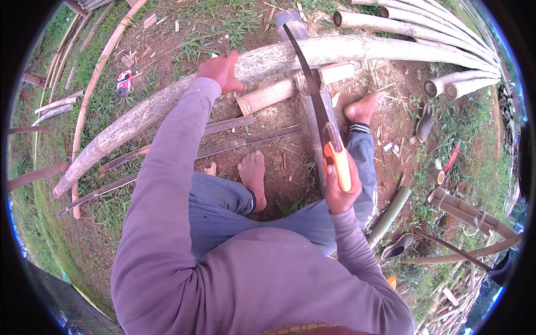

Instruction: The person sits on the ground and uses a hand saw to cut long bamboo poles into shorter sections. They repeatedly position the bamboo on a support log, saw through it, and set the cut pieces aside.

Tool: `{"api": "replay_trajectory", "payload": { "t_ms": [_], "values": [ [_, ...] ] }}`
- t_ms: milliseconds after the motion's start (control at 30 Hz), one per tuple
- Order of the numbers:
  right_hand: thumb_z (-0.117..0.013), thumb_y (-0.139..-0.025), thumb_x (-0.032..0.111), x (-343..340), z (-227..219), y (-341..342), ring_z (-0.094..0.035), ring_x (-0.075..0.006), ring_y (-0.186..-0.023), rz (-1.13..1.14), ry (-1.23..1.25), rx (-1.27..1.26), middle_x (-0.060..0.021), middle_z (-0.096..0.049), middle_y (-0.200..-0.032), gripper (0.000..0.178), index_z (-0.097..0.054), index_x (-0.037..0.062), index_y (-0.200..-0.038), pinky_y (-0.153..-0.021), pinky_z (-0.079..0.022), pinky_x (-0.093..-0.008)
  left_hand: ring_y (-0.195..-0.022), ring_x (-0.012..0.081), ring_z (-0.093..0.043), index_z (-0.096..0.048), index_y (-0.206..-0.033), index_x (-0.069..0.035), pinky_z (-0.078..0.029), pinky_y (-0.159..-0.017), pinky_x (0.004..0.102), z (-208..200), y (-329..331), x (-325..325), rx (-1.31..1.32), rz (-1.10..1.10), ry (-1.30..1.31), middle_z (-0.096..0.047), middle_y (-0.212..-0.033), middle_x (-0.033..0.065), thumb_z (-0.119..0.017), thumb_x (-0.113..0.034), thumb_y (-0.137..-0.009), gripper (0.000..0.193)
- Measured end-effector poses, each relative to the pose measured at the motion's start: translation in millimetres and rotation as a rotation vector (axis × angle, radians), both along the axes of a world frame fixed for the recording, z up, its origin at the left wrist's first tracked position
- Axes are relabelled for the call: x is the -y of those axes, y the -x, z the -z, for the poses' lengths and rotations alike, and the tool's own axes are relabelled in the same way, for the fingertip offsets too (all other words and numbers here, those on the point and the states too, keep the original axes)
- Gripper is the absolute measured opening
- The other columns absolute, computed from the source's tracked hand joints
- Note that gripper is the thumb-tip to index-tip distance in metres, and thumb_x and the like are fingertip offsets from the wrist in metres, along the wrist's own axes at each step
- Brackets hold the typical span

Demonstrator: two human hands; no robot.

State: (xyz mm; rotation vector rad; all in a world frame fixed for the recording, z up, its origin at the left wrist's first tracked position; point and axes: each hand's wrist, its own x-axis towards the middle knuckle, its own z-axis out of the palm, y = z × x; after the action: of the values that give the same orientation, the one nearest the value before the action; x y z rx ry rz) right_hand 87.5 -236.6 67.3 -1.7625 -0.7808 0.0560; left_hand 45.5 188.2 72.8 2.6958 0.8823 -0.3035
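Observation:
A long, pale bamboo pole stretches across in front of me, bending in this view from the lower left to the upper right. My left hand is closed over it left of the saw, the thumb on the near side. In my right hand is the orange handle of a handsaw. Its dark, slightly curved blade points away from me and crosses the pole; how deep its teeth sit cannot be seen. Below the pole lie a short bamboo piece and a bamboo support running toward me.
Several cut bamboo poles lie at the far right. Split bamboo strips rest on the ground near my bare feet. Loose shoes, a green bamboo length and a bamboo frame are on the right.

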Motion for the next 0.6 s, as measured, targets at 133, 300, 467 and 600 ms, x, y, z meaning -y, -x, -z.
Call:
{"api": "replay_trajectory", "payload": {
  "t_ms": [133,300,467,600],
  "values": [
    [-0.074,-0.102,0.004,19,5,17,-0.073,-0.0245,-0.124,0.007,-0.067,-0.125,-0.0226,-0.072,-0.139,0.052,-0.056,-0.011,-0.148,-0.105,-0.059,-0.0355,-0.113,0.0415,-0.075,-0.054,-0.144,-0.01,-0.06,-0.098,0.0532,4,-5,5,0.021,0.013,-0.069,-0.075,-0.123,0.0208,-0.094,-0.048,-0.074,0.089],
    [-0.08,-0.101,0.012,-154,-23,-101,-0.072,-0.0164,-0.112,-0.019,-0.066,-0.254,-0.0159,-0.077,-0.128,0.043,-0.068,-0.0043,-0.139,-0.097,-0.056,-0.0306,-0.117,0.0427,-0.074,-0.051,-0.154,-0.012,-0.059,-0.101,0.053,4,-15,10,0.002,0.007,-0.071,-0.075,-0.127,0.0221,-0.094,-0.049,-0.074,0.098],
    [-0.079,-0.102,0.013,-83,-6,-53,-0.071,-0.017,-0.117,0.001,-0.065,-0.193,-0.0162,-0.076,-0.132,0.047,-0.065,-0.005,-0.143,-0.103,-0.056,-0.0318,-0.111,0.0408,-0.076,-0.057,-0.138,-0.01,-0.06,-0.101,0.0515,8,-1,-5,0.09,0.021,-0.052,-0.077,-0.117,0.0192,-0.095,-0.048,-0.076,0.083],
    [-0.074,-0.105,0.013,38,-8,19,-0.071,-0.0258,-0.126,0.015,0.019,-0.213,-0.0206,-0.073,-0.138,0.052,-0.057,-0.009,-0.149,-0.111,-0.055,-0.0383,-0.114,0.0395,-0.075,-0.052,-0.151,-0.009,-0.059,-0.098,0.0512,1,-6,-2,-0.016,0.012,-0.009,-0.076,-0.124,0.0197,-0.095,-0.049,-0.073,0.098]
  ]
}}
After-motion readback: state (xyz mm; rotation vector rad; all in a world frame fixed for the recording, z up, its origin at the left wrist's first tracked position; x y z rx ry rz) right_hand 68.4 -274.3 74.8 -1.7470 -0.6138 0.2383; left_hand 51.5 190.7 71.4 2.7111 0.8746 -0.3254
